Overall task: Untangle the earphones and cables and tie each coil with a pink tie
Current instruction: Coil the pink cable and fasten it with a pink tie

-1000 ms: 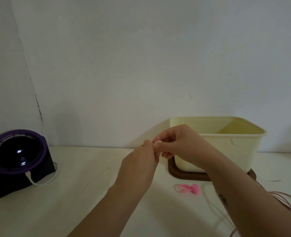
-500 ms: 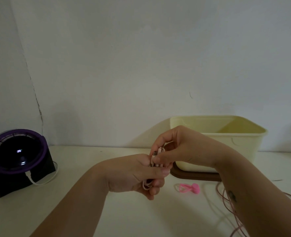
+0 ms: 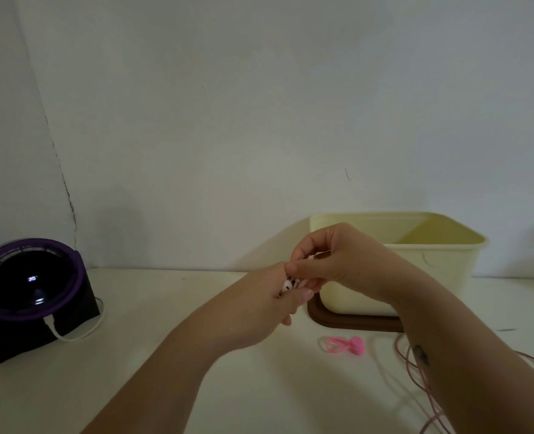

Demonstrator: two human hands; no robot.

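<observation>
thin pink cable (image 3: 400, 352) lies loose on white tabletop (image 3: 134, 371) by right forearm | bright pink plastic tie (image 3: 345, 345) lies free beyond | left hand (image 3: 259, 311) fingers curl round pale pink earphones (image 3: 287, 285) | right hand (image 3: 337, 261) apparently pinches their cord | cream plastic box (image 3: 431, 277) on brown lid (image 3: 353, 323) behind

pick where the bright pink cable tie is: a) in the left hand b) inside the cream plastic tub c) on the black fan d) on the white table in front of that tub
d: the bright pink cable tie lies on the white table, just in front of the cream plastic tub.
</observation>
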